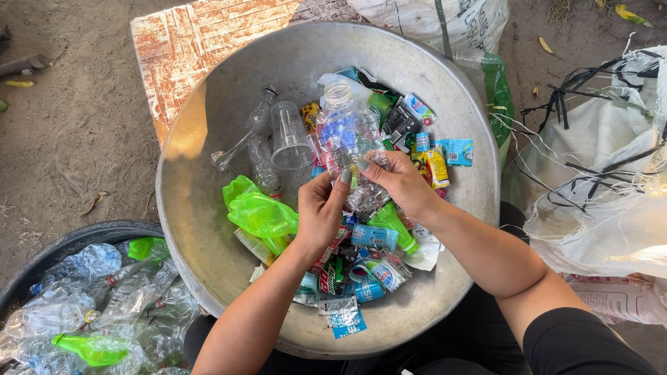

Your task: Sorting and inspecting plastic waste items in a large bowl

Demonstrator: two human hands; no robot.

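Both my hands hold a crumpled clear plastic bottle (345, 128) over a large metal basin (208, 229). My left hand (321, 212) pinches its lower part with thumb and fingers. My right hand (399, 182) grips the same end from the right. The bottle has no cap, and its open neck points away from me. Under my hands lie several torn bottle labels (372, 274) and a crushed green bottle (260, 212). A clear plastic cup (290, 139) lies to the left of the bottle.
A dark tub (83, 232) at lower left holds several crushed clear and green bottles. White woven sacks (611, 187) stand at the right, another at the top. A worn painted board (201, 48) lies behind the basin on dirt ground.
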